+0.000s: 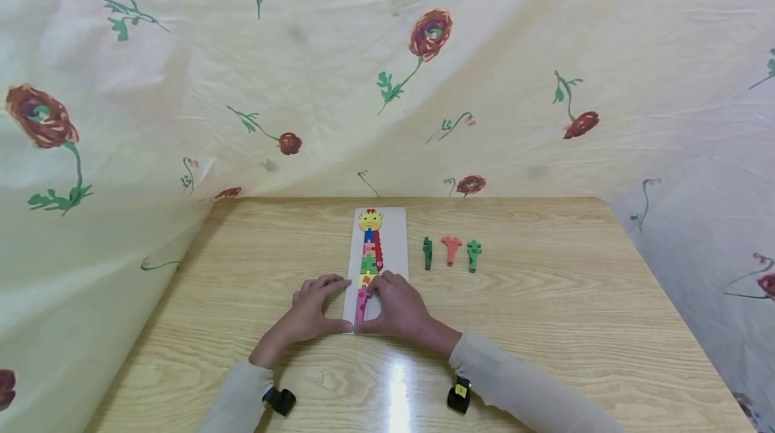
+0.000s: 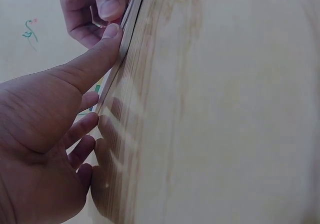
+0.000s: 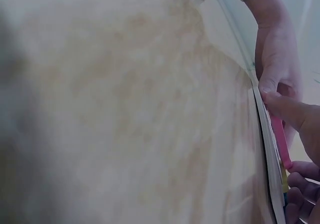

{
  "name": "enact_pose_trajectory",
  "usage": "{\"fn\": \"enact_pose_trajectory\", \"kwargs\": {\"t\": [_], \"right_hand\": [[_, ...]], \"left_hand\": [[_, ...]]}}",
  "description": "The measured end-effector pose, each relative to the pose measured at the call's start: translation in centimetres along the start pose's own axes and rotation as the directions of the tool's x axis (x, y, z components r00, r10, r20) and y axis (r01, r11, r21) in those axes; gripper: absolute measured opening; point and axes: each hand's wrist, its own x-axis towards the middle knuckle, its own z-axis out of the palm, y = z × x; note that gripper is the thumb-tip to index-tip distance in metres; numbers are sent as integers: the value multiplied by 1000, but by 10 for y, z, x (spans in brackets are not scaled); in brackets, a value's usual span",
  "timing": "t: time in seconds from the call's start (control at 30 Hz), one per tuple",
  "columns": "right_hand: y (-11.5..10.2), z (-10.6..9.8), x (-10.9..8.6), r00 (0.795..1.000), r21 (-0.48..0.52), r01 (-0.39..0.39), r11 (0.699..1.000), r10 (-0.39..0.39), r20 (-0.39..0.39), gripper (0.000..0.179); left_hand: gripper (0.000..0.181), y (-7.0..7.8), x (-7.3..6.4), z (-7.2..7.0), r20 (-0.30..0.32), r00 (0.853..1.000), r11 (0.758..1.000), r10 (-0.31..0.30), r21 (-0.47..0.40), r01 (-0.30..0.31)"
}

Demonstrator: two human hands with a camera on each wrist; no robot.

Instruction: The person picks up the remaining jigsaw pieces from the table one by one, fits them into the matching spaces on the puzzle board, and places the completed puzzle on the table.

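Lying pinched within the right hand (image 1: 399, 304) is the pink piece (image 1: 360, 305) (left hand (image 1: 309, 310) spread).

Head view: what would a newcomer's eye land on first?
Likely the bright animal-faced puzzle on the white board mid-frame, its pink lowest piece in the right hand, the left hand at the board's left edge. Then three loose pieces, two green and one coral, right of the board. Behind the table, big red flowers on cream cloth.
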Motion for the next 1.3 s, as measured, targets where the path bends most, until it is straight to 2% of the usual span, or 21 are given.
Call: {"fn": "enact_pose_trajectory", "kwargs": {"t": [0.23, 0.93, 1.3], "right_hand": [[-1, 1, -1, 1000, -4, -9, 1000, 9, -10, 70], [2, 5, 1, 1000, -34, 8, 999, -8, -27, 82], [0, 6, 2, 999, -24, -1, 1000, 0, -38, 85]], "left_hand": [[82, 0, 0, 0, 10, 1000, 1000, 0, 6, 0], [81, 0, -1, 0, 4, 1000, 1000, 13, 3, -13], [81, 0, 0, 0, 5, 1000, 1000, -5, 10, 5]]}}
